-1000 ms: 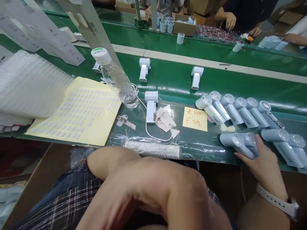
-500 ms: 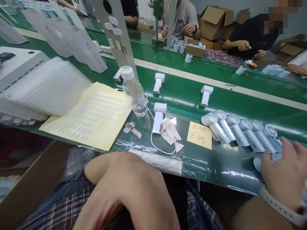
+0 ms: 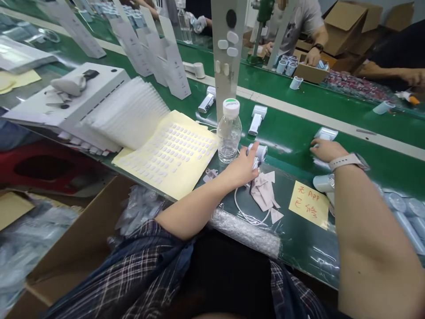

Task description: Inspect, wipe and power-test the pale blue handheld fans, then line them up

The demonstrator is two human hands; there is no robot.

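Note:
My left hand (image 3: pixel 245 166) has its fingers curled over a light-blue-and-white handheld device (image 3: pixel 261 153), just right of a clear water bottle (image 3: pixel 229 138). The device's round head shows past my fingers; its handle is mostly covered. Farther right, my right hand (image 3: pixel 327 150) closes around the handle of a similar device (image 3: pixel 326 133) on the green belt. A white cable (image 3: pixel 237 208) and crumpled pale scraps (image 3: pixel 264 191) lie below my left hand. Between my arms sits a yellow note (image 3: pixel 309 203) with red handwriting.
A yellow sheet of white oval stickers (image 3: pixel 175 155) lies left of the bottle. Other devices (image 3: pixel 257 119) rest on the belt, and several more (image 3: pixel 407 212) lie beyond my right forearm. A metal post (image 3: pixel 227 57) rises behind the bottle. Co-workers sit across the belt.
My right hand has moved from the row of devices at the right edge to the device on the belt. My left hand has reached forward onto the device beside the bottle. The view has shifted left.

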